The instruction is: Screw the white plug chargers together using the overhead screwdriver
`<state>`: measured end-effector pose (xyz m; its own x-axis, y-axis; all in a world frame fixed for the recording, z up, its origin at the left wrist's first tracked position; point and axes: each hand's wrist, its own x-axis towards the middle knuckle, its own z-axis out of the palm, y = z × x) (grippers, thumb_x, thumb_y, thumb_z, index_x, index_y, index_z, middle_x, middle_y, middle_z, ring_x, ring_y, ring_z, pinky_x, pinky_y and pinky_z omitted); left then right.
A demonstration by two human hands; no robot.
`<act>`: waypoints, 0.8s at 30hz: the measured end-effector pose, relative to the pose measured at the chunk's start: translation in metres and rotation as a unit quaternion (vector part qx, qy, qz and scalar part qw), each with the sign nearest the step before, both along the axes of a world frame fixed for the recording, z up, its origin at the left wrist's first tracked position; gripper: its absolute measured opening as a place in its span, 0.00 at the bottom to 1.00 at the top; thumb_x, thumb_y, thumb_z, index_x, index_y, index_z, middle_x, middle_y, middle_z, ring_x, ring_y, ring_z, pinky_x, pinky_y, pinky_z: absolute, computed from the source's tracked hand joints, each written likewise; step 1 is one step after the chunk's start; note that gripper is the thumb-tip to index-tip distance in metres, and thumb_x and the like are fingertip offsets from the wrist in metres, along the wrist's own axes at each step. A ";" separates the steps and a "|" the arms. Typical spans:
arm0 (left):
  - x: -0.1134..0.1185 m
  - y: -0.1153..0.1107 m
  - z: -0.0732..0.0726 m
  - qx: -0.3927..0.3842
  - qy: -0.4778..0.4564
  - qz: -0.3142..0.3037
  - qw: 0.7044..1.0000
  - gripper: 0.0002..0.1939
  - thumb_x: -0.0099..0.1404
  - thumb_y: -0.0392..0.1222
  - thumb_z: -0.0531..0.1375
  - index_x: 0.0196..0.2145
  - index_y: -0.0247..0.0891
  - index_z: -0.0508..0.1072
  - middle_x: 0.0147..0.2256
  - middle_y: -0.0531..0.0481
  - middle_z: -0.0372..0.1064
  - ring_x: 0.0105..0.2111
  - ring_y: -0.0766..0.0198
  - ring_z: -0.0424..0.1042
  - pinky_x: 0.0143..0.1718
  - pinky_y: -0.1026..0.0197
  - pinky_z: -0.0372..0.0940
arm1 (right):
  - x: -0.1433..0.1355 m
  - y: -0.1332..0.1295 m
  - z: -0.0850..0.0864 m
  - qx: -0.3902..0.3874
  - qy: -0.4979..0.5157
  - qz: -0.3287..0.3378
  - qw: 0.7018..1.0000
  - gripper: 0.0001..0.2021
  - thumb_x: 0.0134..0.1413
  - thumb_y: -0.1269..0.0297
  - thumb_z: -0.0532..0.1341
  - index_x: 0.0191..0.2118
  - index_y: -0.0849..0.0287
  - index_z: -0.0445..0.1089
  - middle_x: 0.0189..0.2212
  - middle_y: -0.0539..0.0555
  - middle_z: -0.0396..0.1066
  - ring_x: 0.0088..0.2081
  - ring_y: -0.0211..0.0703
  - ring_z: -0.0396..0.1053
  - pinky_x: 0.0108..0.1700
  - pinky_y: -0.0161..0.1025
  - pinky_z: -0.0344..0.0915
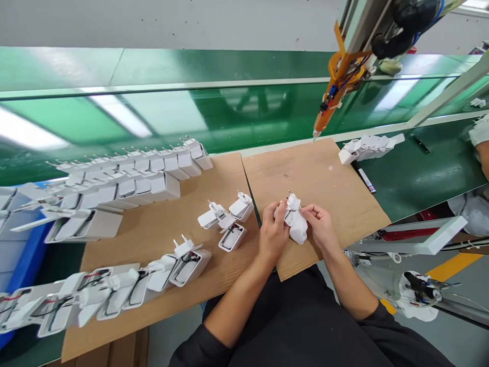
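Observation:
Above the cardboard sheet, my left hand point(274, 232) is closed around a white plug adapter unit point(292, 206) with metal pins pointing up. My right hand point(321, 224) pinches the right side of the same unit, its thumb and finger near the white cloth-like piece point(298, 229) that hangs at the unit's lower end. To the left of my left hand lie several open white housings point(232, 237) with plug parts and dark wires, close together on the cardboard point(153, 239).
Rows of white adapters point(153, 168) line the back left, and more wired housings point(110, 290) the front left. An orange dispenser point(324, 114) hangs above the back. White parts point(369, 148) and a marker point(367, 180) lie right. Another person's hand point(483, 153) shows far right.

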<state>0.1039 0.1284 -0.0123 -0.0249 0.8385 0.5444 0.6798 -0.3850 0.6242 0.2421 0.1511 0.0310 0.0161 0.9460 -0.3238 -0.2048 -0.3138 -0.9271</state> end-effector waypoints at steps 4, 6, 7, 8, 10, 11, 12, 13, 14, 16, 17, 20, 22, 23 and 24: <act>-0.001 0.001 0.000 0.027 0.002 0.008 1.000 0.33 0.64 0.25 0.54 0.64 0.43 0.59 0.51 0.41 0.64 0.52 0.56 0.67 0.53 0.55 0.67 | -0.006 -0.002 0.002 -0.024 0.030 0.008 0.999 0.19 0.36 0.51 0.73 0.23 0.58 0.67 0.18 0.46 0.67 0.20 0.32 0.60 0.24 0.32 0.57; 0.000 0.000 0.000 0.021 0.000 0.012 1.000 0.31 0.65 0.27 0.54 0.64 0.43 0.59 0.50 0.41 0.64 0.51 0.56 0.67 0.52 0.55 0.67 | -0.008 -0.005 0.003 -0.033 0.042 0.021 0.998 0.19 0.34 0.52 0.74 0.22 0.58 0.66 0.18 0.46 0.67 0.20 0.31 0.59 0.23 0.31 0.56; 0.000 0.000 0.000 0.012 -0.003 0.013 1.000 0.30 0.66 0.28 0.54 0.64 0.44 0.59 0.50 0.42 0.64 0.51 0.56 0.67 0.52 0.55 0.68 | -0.009 -0.007 0.004 -0.040 0.048 0.038 0.997 0.19 0.33 0.54 0.74 0.22 0.59 0.66 0.17 0.46 0.66 0.19 0.31 0.59 0.23 0.31 0.55; 0.000 0.000 0.000 -0.001 -0.009 0.015 1.000 0.30 0.67 0.29 0.54 0.64 0.45 0.59 0.50 0.42 0.63 0.51 0.57 0.68 0.51 0.56 0.68 | -0.009 -0.009 0.006 -0.048 0.052 0.063 0.995 0.19 0.32 0.55 0.75 0.21 0.59 0.67 0.17 0.46 0.66 0.19 0.31 0.58 0.23 0.32 0.55; 0.001 -0.001 0.001 -0.023 -0.028 0.017 0.999 0.30 0.67 0.30 0.54 0.64 0.46 0.58 0.51 0.44 0.63 0.49 0.59 0.68 0.49 0.58 0.69 | -0.007 -0.012 0.008 -0.057 0.055 0.104 0.991 0.18 0.31 0.56 0.75 0.21 0.60 0.68 0.16 0.47 0.66 0.19 0.32 0.58 0.22 0.32 0.54; 0.001 0.000 0.002 -0.027 -0.038 0.017 0.999 0.30 0.67 0.30 0.54 0.64 0.46 0.58 0.50 0.44 0.63 0.49 0.59 0.68 0.49 0.58 0.69 | -0.005 -0.013 0.009 -0.054 0.053 0.108 0.991 0.17 0.31 0.56 0.74 0.21 0.60 0.69 0.16 0.47 0.65 0.18 0.31 0.57 0.22 0.32 0.54; 0.001 0.000 0.002 -0.028 -0.045 0.016 0.998 0.30 0.66 0.30 0.54 0.64 0.46 0.58 0.50 0.44 0.63 0.49 0.59 0.68 0.49 0.58 0.69 | -0.003 -0.012 0.009 -0.047 0.049 0.100 0.993 0.17 0.33 0.55 0.74 0.21 0.60 0.68 0.16 0.46 0.64 0.18 0.31 0.57 0.22 0.32 0.53; 0.001 0.000 0.002 -0.026 -0.049 0.014 0.998 0.30 0.66 0.30 0.55 0.64 0.45 0.58 0.51 0.43 0.63 0.50 0.58 0.68 0.50 0.57 0.68 | -0.001 -0.009 0.010 -0.036 0.045 0.082 0.995 0.17 0.34 0.54 0.73 0.22 0.59 0.68 0.16 0.46 0.64 0.19 0.31 0.56 0.23 0.32 0.54; 0.000 0.001 0.002 -0.021 -0.049 0.010 0.999 0.31 0.65 0.30 0.55 0.64 0.45 0.58 0.51 0.43 0.63 0.50 0.57 0.68 0.51 0.55 0.68 | 0.001 -0.006 0.010 -0.024 0.039 0.059 0.997 0.18 0.35 0.53 0.73 0.22 0.59 0.67 0.17 0.45 0.64 0.19 0.30 0.56 0.23 0.32 0.54; 0.000 0.001 0.001 -0.014 -0.041 0.005 0.999 0.32 0.64 0.30 0.56 0.64 0.43 0.57 0.51 0.41 0.62 0.51 0.55 0.67 0.53 0.53 0.68 | 0.003 0.001 0.009 -0.011 0.032 0.041 0.999 0.18 0.37 0.52 0.72 0.23 0.58 0.66 0.17 0.45 0.64 0.20 0.30 0.56 0.23 0.32 0.54; 0.000 0.002 0.000 -0.014 -0.036 0.005 0.999 0.33 0.64 0.29 0.55 0.64 0.43 0.57 0.52 0.41 0.62 0.52 0.55 0.67 0.53 0.53 0.68 | 0.003 0.004 0.009 -0.008 0.028 0.043 0.999 0.19 0.37 0.51 0.72 0.23 0.58 0.66 0.18 0.45 0.64 0.20 0.30 0.56 0.23 0.32 0.54; 0.001 0.001 -0.001 -0.016 -0.025 0.006 1.000 0.33 0.64 0.27 0.54 0.64 0.43 0.57 0.52 0.41 0.62 0.52 0.56 0.67 0.53 0.53 0.67 | -0.002 0.006 0.005 -0.001 0.017 0.055 0.998 0.20 0.37 0.49 0.73 0.23 0.58 0.65 0.17 0.45 0.64 0.19 0.31 0.56 0.22 0.32 0.54; 0.001 0.001 -0.001 -0.018 -0.030 0.000 0.999 0.31 0.65 0.28 0.54 0.64 0.43 0.58 0.52 0.41 0.63 0.52 0.56 0.68 0.53 0.54 0.68 | -0.008 0.002 0.003 0.005 0.010 0.063 0.998 0.21 0.37 0.47 0.72 0.23 0.57 0.64 0.17 0.45 0.64 0.18 0.31 0.56 0.21 0.32 0.54; 0.001 0.000 -0.001 -0.024 -0.037 -0.005 0.999 0.29 0.66 0.29 0.54 0.63 0.43 0.58 0.52 0.41 0.63 0.52 0.56 0.68 0.53 0.54 0.68 | -0.010 -0.002 0.002 0.008 0.006 0.068 0.998 0.22 0.38 0.47 0.72 0.23 0.57 0.64 0.17 0.45 0.64 0.18 0.32 0.56 0.21 0.32 0.54; 0.001 0.000 -0.001 -0.032 -0.046 -0.007 0.998 0.28 0.67 0.30 0.53 0.63 0.43 0.59 0.52 0.41 0.63 0.52 0.57 0.68 0.52 0.55 0.68 | -0.011 -0.005 0.001 0.014 0.001 0.075 0.997 0.22 0.38 0.46 0.72 0.23 0.57 0.64 0.17 0.46 0.64 0.18 0.32 0.56 0.21 0.32 0.54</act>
<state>0.1054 0.1286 -0.0129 -0.0603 0.8722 0.4855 0.6141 -0.3510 0.7069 0.2314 0.1456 0.0324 -0.1267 0.9463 -0.2973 -0.1592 -0.3152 -0.9356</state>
